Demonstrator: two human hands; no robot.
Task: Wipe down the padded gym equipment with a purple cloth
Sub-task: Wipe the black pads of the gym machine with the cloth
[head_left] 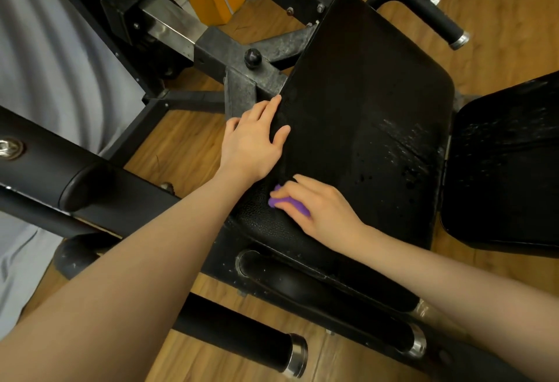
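While the left hand (252,139) lies flat with straight fingers on the left edge of the black seat pad (369,103), the right hand (317,204) curls its fingers around the purple cloth (289,201). It presses the cloth down on the near left corner of the pad, just below the left hand. Only a small bit of purple peeks out from under the fingers. Wet drops shine on the right side of the pad. A second black pad (508,169) sits just beside it on the right. Under it all is a brown wood floor (184,145).
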